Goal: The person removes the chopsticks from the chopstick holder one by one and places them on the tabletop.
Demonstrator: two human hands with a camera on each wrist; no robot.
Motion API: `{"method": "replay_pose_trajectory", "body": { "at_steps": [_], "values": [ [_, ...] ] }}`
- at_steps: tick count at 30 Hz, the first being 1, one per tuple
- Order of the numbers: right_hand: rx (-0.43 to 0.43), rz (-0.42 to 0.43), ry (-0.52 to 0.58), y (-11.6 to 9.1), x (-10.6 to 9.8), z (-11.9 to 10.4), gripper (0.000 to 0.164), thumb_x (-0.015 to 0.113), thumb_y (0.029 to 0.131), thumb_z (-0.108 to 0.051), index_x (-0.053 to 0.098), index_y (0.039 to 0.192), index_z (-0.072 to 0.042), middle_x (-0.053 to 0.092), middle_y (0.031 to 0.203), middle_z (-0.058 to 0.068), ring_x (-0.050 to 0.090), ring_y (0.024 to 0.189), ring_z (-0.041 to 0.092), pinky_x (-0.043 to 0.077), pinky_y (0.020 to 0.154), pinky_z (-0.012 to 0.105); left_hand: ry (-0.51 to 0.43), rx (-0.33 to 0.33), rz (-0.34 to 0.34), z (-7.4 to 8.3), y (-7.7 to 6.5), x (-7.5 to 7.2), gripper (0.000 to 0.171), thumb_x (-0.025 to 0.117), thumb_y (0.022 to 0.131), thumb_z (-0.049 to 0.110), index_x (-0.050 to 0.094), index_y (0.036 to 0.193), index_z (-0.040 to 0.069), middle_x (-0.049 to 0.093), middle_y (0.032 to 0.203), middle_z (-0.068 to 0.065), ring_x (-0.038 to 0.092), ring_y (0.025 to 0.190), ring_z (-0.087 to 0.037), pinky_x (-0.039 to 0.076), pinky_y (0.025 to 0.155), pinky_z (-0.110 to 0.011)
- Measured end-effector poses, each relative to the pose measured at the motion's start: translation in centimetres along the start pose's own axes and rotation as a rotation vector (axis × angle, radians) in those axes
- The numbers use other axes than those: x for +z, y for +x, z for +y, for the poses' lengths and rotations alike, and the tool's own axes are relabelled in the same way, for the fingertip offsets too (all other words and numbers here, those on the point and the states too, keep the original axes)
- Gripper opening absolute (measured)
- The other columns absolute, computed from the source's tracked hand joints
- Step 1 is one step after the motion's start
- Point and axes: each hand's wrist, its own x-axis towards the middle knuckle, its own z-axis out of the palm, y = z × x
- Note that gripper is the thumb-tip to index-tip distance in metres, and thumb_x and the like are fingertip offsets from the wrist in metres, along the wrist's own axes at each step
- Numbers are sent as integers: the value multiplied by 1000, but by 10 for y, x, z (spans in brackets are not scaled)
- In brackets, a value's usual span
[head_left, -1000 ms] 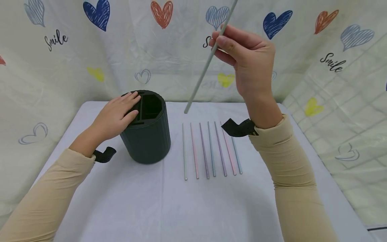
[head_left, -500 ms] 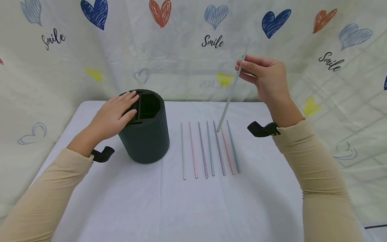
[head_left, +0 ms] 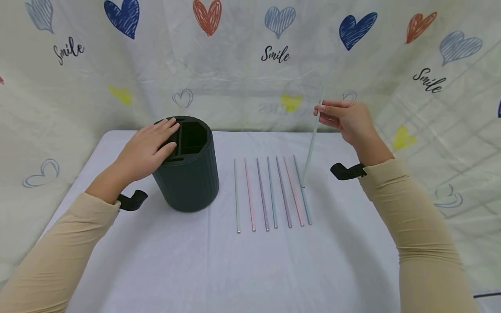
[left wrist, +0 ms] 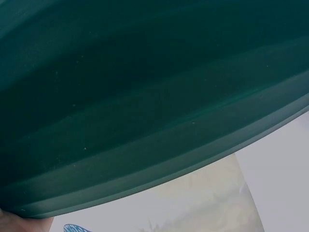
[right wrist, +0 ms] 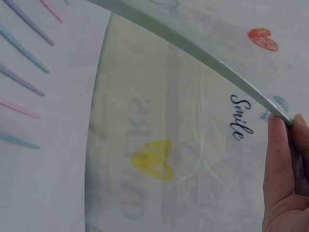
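My right hand (head_left: 348,119) pinches a pale green chopstick (head_left: 312,143) near its upper end, between thumb and fingers. The stick hangs slanted, and its lower tip overlaps the rightmost blue chopstick (head_left: 307,208) in the head view; whether they touch I cannot tell. The right wrist view has the same green chopstick (right wrist: 193,48) running up from the fingertips. My left hand (head_left: 146,145) rests over the top of a dark green ribbed utensil holder (head_left: 188,182), fingers laid across its divided opening. That holder's wall (left wrist: 154,106) fills most of the left wrist view.
Several chopsticks lie side by side on the white table (head_left: 219,269), from a green chopstick (head_left: 236,195) at the left past a pink chopstick (head_left: 249,195) to the blue one. A curtain (head_left: 235,65) printed with hearts hangs behind the table.
My right hand has moved down and to the right with the green chopstick, lowering its tip from above the row to the row's right end. The left hand stays on the holder.
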Motion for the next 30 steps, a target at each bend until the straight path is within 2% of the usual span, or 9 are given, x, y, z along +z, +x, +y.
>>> {"method": "replay_pose_trajectory", "body": {
  "at_steps": [6,12,18,23,25,30],
  "values": [
    [50,-26,-112,12,-13,14,9,71,89,-4,79,86,-9,78,81,0,76,76,13,62,69,22,-4,8,0,2,-1,0,58,37,107,32,27,157,4,22,165,-16,18,154,-37,14,126,-56],
    [151,-48,-219,24,-29,32,19,67,93,-4,76,82,-16,78,80,-2,76,78,12,62,72,22,-3,8,0,2,-1,-1,58,37,107,32,27,157,3,22,165,-17,18,154,-38,14,126,-56],
    [233,-102,-280,41,-48,56,22,62,96,-2,73,82,-16,77,79,-3,76,75,10,61,72,20,2,6,1,1,-1,-1,58,37,107,32,27,157,4,22,165,-17,18,154,-38,14,126,-55],
    [309,-107,-348,51,-60,78,9,63,96,-4,70,98,-8,77,78,-3,75,75,9,61,72,19,-3,3,1,0,-2,-1,58,37,107,32,27,157,4,22,165,-16,18,154,-37,13,126,-55],
    [338,-95,-382,53,-62,86,20,64,95,-5,66,115,0,76,78,-3,75,75,9,61,71,19,-6,1,4,1,-2,-1,58,38,107,32,27,157,5,22,165,-16,18,154,-37,13,126,-54],
    [392,-96,-405,57,-67,102,32,63,96,-5,58,126,5,77,79,-1,74,74,9,61,70,19,-11,-10,7,2,-1,-2,58,40,107,31,29,157,5,23,165,-15,18,154,-35,13,126,-53]
  ]
}}
